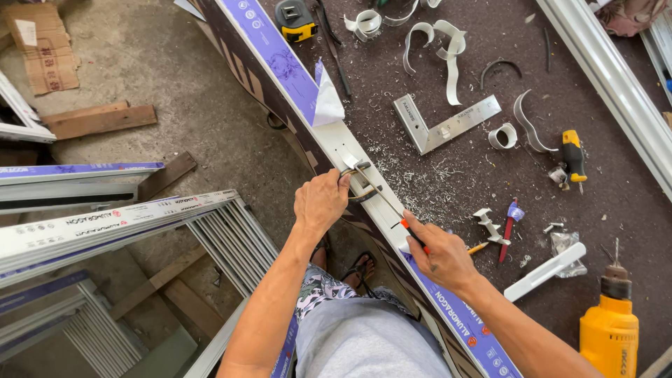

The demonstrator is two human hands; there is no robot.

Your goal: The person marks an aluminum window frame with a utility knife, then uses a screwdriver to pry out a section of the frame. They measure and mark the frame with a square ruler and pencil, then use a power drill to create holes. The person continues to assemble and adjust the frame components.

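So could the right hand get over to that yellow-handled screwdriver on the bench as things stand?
Probably yes, once freed. The right hand grips a thin red-handled tool on the white profile. The yellow-handled screwdriver lies on that hand's side, with only small clips and shavings between.

Yellow drill (609, 334), purple-filmed white profile (336, 140)

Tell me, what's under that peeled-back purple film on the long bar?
Bare pale metal of the aluminium bar, with small holes. The left hand presses a dark fitting there; the right hand works a screwdriver. Beneath the fitting is hidden.
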